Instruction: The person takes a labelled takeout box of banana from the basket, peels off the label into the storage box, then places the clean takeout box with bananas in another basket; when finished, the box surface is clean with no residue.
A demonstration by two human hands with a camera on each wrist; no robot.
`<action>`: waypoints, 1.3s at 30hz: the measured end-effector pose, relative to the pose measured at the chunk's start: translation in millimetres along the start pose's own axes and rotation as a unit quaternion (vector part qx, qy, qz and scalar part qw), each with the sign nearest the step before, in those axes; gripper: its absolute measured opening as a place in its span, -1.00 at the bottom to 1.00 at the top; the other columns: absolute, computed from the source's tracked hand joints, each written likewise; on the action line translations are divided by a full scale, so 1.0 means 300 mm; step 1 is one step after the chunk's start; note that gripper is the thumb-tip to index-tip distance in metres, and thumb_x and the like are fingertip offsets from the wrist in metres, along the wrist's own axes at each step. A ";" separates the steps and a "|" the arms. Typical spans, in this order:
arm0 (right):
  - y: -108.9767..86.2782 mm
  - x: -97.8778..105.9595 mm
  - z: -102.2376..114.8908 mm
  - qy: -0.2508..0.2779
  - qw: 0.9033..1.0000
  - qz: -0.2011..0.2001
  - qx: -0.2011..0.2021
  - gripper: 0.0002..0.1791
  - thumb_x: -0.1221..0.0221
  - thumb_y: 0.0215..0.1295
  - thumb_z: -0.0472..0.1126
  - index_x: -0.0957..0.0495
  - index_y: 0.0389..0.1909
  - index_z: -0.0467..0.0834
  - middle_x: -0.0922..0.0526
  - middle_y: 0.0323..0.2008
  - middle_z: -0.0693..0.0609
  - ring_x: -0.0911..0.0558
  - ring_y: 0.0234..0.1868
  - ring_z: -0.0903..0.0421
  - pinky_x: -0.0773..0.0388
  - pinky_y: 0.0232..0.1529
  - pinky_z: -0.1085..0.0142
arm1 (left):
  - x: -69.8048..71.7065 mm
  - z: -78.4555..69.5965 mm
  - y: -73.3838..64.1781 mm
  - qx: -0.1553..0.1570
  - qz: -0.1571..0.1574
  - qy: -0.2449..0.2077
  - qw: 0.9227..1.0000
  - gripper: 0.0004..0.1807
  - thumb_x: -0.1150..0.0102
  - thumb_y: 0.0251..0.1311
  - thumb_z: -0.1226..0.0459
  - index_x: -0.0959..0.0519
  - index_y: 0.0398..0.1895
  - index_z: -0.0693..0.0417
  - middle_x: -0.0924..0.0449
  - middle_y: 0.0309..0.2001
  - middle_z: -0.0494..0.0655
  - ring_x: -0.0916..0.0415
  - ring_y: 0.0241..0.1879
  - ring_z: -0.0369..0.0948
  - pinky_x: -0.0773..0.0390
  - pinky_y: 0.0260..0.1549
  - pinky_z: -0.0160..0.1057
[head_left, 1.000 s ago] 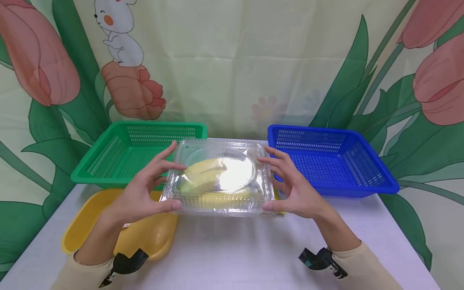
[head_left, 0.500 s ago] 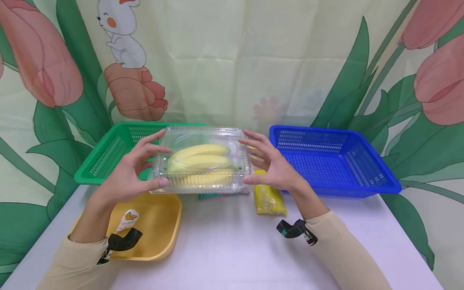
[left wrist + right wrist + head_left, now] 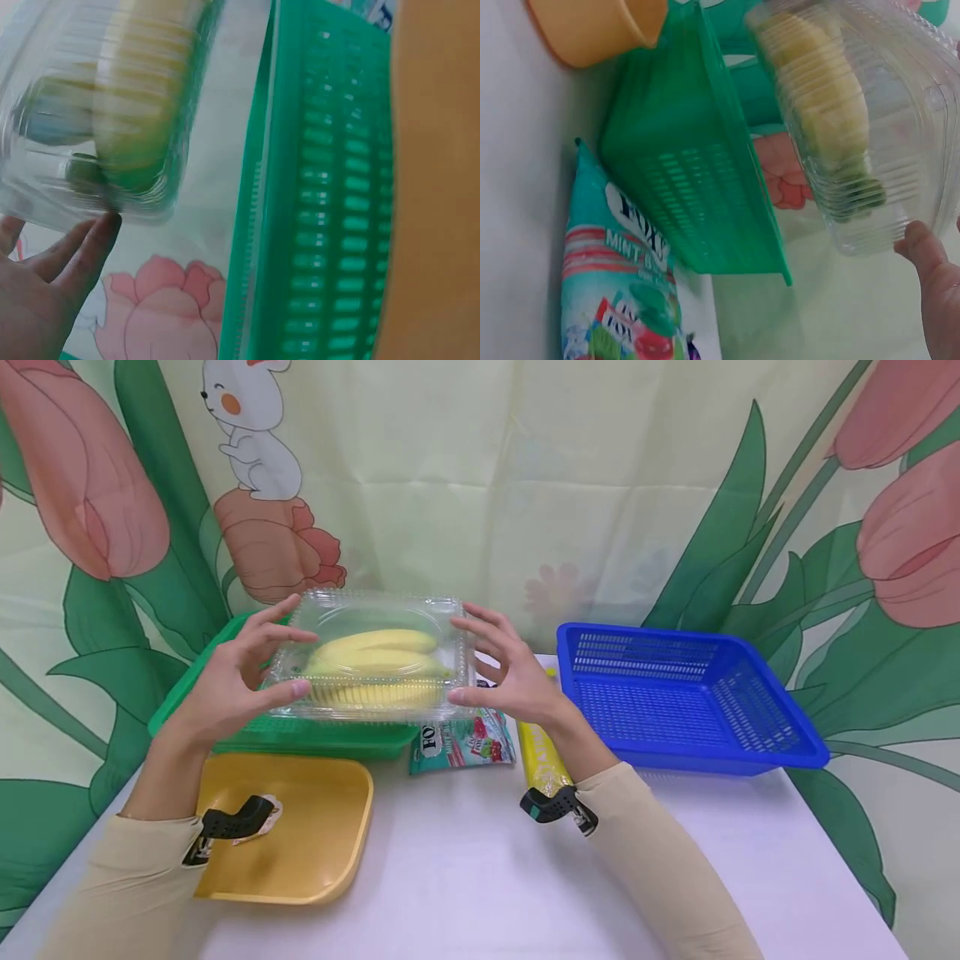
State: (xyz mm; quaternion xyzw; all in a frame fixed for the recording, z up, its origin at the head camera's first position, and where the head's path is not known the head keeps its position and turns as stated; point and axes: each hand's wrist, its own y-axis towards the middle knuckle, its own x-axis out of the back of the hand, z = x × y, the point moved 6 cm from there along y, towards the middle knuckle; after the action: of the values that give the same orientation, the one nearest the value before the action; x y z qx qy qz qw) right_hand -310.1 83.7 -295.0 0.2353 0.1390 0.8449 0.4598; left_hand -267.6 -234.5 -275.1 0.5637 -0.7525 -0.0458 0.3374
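Note:
Both hands hold a clear plastic clamshell box [image 3: 450, 652] between them, with yellow bananas [image 3: 375, 664] inside. It hangs in the air above the green basket, lid upward and shut. My left hand [image 3: 242, 681] grips the box's left end, thumb at the front and fingers at the upper side. The right hand [image 3: 517, 681] grips the opposite end in the same way. In the left wrist view, fingertips touch the box's end. The right wrist view has the right thumb [image 3: 922, 251] against the box, with the rest of that hand partly out of frame.
Beneath the box stands the green basket [image 3: 322, 743], with a yellow tray [image 3: 330, 852] in front holding a paper label [image 3: 273, 818]. A teal Fox's candy bag [image 3: 465, 747] and a yellow packet [image 3: 542, 760] lie mid-table. A blue basket [image 3: 675, 762] stands right.
The hands have carried the box of bananas left and upward, from mid-table to above the green basket. The candy bag and yellow packet have come into view.

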 end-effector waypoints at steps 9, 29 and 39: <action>0.080 -0.064 -0.047 0.008 1.000 -0.013 -0.013 -0.12 -0.45 0.16 -0.30 -0.35 0.51 0.03 -0.02 0.59 0.14 -0.34 0.45 -0.18 -0.34 0.44 -0.06 | 0.084 0.052 0.007 0.044 -0.010 0.026 0.999 -0.41 -0.32 0.20 0.54 -0.50 0.33 0.18 0.01 0.64 -0.16 0.06 0.60 -0.13 -0.23 0.30 -0.60; 0.173 -0.157 -0.138 -0.065 0.992 0.046 -0.094 -0.08 -0.39 0.27 -0.12 -0.16 0.60 0.09 0.15 0.64 0.05 -0.23 0.53 -0.24 -0.28 0.49 0.05 | 0.137 0.225 -0.022 0.125 0.022 0.041 0.991 -0.43 -0.15 0.44 0.41 -0.36 0.49 0.08 0.10 0.67 -0.18 0.21 0.65 -0.11 -0.39 -0.21 -0.45; 0.191 -0.203 -0.204 -0.126 0.983 0.074 -0.112 0.03 -0.38 0.27 0.06 -0.03 0.65 0.05 0.14 0.66 0.07 -0.06 0.63 -0.02 -0.08 0.58 0.04 | 0.160 0.314 -0.057 0.160 0.018 0.074 0.984 -0.44 -0.20 0.43 0.34 -0.39 0.47 0.08 0.01 0.66 -0.18 0.23 0.65 -0.15 -0.25 0.07 -0.72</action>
State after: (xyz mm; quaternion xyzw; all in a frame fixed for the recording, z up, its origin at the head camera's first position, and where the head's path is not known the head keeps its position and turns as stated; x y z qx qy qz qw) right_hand -354.6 0.4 -337.5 0.2965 -0.0335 0.8504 0.4334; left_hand -312.7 -312.2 -333.2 0.5984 -0.7333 0.1230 0.2985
